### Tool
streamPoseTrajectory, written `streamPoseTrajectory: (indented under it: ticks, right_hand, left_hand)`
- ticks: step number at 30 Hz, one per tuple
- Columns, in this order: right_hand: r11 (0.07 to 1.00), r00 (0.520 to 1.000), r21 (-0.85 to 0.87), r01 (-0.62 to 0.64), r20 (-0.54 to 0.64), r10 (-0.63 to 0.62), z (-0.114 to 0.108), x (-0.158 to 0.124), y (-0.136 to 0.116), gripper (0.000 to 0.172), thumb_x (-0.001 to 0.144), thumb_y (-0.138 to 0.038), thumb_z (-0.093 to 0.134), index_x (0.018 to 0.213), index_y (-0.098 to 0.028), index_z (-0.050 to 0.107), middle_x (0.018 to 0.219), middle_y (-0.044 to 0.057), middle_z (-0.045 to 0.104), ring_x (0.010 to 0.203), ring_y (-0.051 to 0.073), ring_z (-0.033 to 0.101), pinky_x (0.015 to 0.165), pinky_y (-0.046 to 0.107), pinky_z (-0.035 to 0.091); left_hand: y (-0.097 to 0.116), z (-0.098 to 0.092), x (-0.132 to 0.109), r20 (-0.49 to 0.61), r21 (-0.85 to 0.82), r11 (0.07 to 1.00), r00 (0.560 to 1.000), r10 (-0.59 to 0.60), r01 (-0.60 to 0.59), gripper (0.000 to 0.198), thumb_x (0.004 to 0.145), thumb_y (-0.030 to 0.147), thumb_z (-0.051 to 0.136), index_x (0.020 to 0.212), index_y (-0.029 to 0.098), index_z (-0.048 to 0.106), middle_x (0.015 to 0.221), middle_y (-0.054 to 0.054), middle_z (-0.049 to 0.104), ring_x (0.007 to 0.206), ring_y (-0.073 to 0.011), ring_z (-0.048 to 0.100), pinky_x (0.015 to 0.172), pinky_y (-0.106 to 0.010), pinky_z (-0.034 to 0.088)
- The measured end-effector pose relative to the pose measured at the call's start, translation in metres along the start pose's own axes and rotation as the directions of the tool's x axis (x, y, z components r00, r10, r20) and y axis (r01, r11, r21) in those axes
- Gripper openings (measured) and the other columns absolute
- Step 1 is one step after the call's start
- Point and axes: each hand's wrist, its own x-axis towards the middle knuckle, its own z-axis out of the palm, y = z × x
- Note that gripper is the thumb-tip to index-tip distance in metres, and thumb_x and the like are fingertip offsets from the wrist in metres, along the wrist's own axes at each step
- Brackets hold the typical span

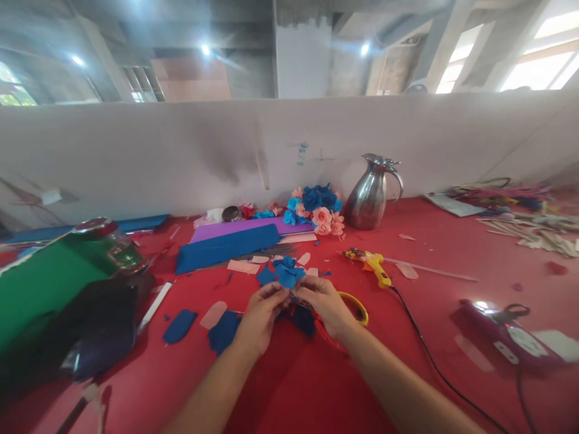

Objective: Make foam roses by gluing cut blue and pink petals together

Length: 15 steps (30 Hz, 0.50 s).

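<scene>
Both my hands meet over a red table (289, 386), pinched together on a blue paper flower (287, 274) that stands just above my fingertips. My left hand (262, 316) grips it from the left with fingers closed. My right hand (323, 304) closes on it from the right. Blue paper scraps (224, 331) lie under and beside my left hand. Behind my right hand lie scissors with a yellow and red handle (357, 307), partly hidden.
A yellow glue gun (373, 265) with a black cord lies right of the hands. A steel jug (371, 193) and a bunch of pink and blue paper flowers (319, 211) stand by the white partition. Blue and purple sheets (226, 247) lie behind; green paper (40, 283) at left.
</scene>
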Motion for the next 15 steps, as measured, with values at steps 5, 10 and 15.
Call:
streamPoseTrajectory:
  ticks: [5, 10, 15]
  right_hand:
    - [0.998, 0.997, 0.030, 0.061, -0.038, -0.060, 0.004, -0.001, 0.005, 0.030, 0.060, -0.041, 0.079, 0.077, -0.017, 0.073, 0.067, 0.000, 0.064, 0.063, 0.012, 0.053, 0.066, 0.026, 0.045]
    - [0.974, 0.973, -0.072, 0.215, -0.068, -0.220, 0.000, 0.000, 0.020, 0.022, 0.068, -0.040, 0.075, 0.078, -0.021, 0.074, 0.072, 0.001, 0.063, 0.070, 0.016, 0.053, 0.068, 0.028, 0.045]
    - [0.868, 0.902, -0.340, 0.363, -0.104, -0.418, -0.003, -0.001, 0.025, 0.011, 0.074, -0.028, 0.068, 0.067, -0.022, 0.074, 0.075, 0.003, 0.060, 0.076, 0.017, 0.053, 0.068, 0.027, 0.045]
  left_hand:
    - [-0.001, 0.000, -0.001, 0.083, 0.127, 0.986, 0.992, 0.095, -0.105, 0.016, 0.061, 0.025, 0.080, 0.071, 0.016, 0.072, 0.070, -0.003, 0.071, 0.065, -0.0137, 0.062, 0.070, -0.025, 0.048]
    - [-0.005, -0.003, 0.000, 0.084, 0.181, 0.965, 0.980, 0.178, -0.190, 0.016, 0.062, 0.026, 0.080, 0.074, 0.017, 0.074, 0.074, -0.003, 0.073, 0.072, -0.0168, 0.063, 0.072, -0.028, 0.048]
    - [-0.010, -0.010, 0.003, 0.140, 0.193, 0.944, 0.960, 0.242, -0.266, 0.015, 0.067, 0.024, 0.076, 0.082, 0.018, 0.075, 0.079, -0.003, 0.074, 0.078, -0.0188, 0.064, 0.075, -0.029, 0.049]
